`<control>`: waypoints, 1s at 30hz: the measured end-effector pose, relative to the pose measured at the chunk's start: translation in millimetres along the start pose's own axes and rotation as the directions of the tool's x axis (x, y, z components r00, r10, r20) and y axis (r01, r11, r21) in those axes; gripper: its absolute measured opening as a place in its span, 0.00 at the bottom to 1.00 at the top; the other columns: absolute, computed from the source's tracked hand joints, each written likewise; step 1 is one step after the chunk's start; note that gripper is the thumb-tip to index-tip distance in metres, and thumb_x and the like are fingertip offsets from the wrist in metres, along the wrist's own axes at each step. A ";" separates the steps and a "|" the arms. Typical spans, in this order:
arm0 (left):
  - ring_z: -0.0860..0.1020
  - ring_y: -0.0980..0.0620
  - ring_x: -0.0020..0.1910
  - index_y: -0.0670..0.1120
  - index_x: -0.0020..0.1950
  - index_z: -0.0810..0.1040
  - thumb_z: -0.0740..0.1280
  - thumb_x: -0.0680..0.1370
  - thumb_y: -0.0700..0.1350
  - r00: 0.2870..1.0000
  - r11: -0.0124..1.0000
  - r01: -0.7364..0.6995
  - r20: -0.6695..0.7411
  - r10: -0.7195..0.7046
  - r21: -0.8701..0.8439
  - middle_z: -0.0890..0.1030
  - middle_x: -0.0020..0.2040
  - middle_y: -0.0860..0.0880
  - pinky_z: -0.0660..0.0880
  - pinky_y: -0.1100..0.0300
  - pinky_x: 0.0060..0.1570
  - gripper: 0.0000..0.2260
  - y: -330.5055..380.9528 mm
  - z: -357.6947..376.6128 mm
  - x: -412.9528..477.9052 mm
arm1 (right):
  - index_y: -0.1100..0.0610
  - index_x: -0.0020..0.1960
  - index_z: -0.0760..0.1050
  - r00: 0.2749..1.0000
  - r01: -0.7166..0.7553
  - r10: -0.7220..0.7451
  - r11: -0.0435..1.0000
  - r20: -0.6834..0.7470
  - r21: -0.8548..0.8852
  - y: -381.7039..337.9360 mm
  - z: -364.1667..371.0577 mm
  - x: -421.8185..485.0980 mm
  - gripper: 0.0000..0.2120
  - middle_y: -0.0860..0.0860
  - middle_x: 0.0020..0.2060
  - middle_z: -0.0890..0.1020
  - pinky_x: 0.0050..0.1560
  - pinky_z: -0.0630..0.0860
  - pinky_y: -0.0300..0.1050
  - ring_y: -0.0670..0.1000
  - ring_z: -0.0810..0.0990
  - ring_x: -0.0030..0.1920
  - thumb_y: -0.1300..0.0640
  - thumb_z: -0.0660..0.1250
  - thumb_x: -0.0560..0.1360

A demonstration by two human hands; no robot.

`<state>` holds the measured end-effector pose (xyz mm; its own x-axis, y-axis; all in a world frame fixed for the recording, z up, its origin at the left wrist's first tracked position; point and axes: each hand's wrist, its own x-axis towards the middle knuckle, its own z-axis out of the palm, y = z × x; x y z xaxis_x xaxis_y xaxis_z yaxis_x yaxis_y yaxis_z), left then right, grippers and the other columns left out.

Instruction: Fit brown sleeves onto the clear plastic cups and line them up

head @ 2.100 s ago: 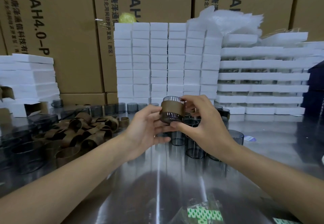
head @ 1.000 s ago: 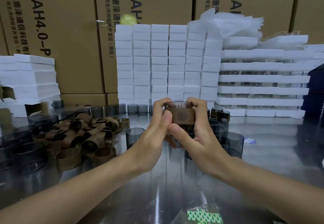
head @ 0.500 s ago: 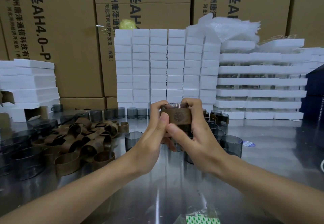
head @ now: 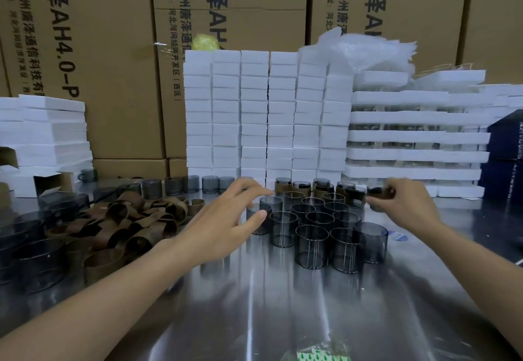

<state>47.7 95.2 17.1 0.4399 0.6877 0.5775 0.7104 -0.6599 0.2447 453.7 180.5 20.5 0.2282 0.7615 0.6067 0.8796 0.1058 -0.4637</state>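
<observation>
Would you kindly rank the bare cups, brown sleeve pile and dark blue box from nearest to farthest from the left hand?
1. Bare cups, just right of the left hand.
2. Brown sleeve pile, on its left.
3. Dark blue box, far right edge.

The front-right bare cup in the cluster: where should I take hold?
Take the front-right cup by its upper wall at the rim, coming from the right. It stands upright with bare table on its right and front; the neighbouring cup crowds its left side, so a grip there would likely knock it.
</observation>
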 end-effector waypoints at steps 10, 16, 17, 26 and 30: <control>0.71 0.68 0.64 0.69 0.67 0.75 0.62 0.86 0.61 1.000 0.999 0.018 0.003 -0.018 0.037 0.63 0.72 0.70 0.71 0.63 0.50 0.11 -13.3 4.0 3.5 | 0.51 0.58 0.70 0.950 -0.093 0.134 0.984 0.282 -0.155 24.0 20.0 6.0 0.29 0.52 0.53 0.73 0.39 0.74 0.48 0.52 0.81 0.40 0.34 0.80 0.72; 0.71 0.67 0.64 0.68 0.67 0.76 0.63 0.86 0.60 1.000 0.999 0.018 -0.003 -0.018 0.035 0.63 0.72 0.70 0.73 0.61 0.51 0.10 -13.9 3.9 4.1 | 0.50 0.68 0.72 0.929 -0.081 0.080 0.997 0.361 -0.013 16.8 16.6 7.1 0.22 0.53 0.54 0.86 0.48 0.79 0.51 0.57 0.86 0.54 0.47 0.76 0.80; 0.71 0.67 0.65 0.68 0.67 0.76 0.63 0.86 0.60 1.000 0.999 0.019 -0.004 -0.019 0.034 0.63 0.72 0.70 0.73 0.61 0.51 0.10 -14.2 4.0 4.0 | 0.49 0.73 0.71 0.919 -0.081 0.045 0.994 0.392 0.075 13.9 17.0 7.2 0.23 0.53 0.62 0.86 0.58 0.78 0.53 0.57 0.84 0.62 0.52 0.75 0.81; 0.73 0.71 0.57 0.67 0.68 0.76 0.60 0.86 0.61 0.999 0.996 0.043 -0.012 -0.042 0.074 0.69 0.64 0.71 0.73 0.62 0.49 0.12 -19.0 1.1 4.8 | 0.45 0.77 0.69 0.902 -0.027 0.011 0.999 0.431 0.033 19.9 25.5 7.9 0.24 0.52 0.65 0.85 0.48 0.77 0.48 0.57 0.85 0.56 0.58 0.69 0.84; 0.73 0.65 0.59 0.66 0.72 0.74 0.60 0.85 0.65 0.984 0.965 0.124 0.094 -0.149 0.232 0.71 0.69 0.66 0.74 0.55 0.56 0.16 -27.7 -9.1 6.2 | 0.47 0.75 0.71 0.906 -0.006 0.003 1.000 0.424 0.005 17.2 26.8 8.8 0.22 0.53 0.62 0.85 0.54 0.76 0.51 0.54 0.83 0.54 0.55 0.70 0.84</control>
<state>25.7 115.0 21.0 0.3789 0.8038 0.4586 0.8672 -0.4814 0.1272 459.7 206.1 0.6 0.0324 0.9612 0.2740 0.8760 0.1047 -0.4708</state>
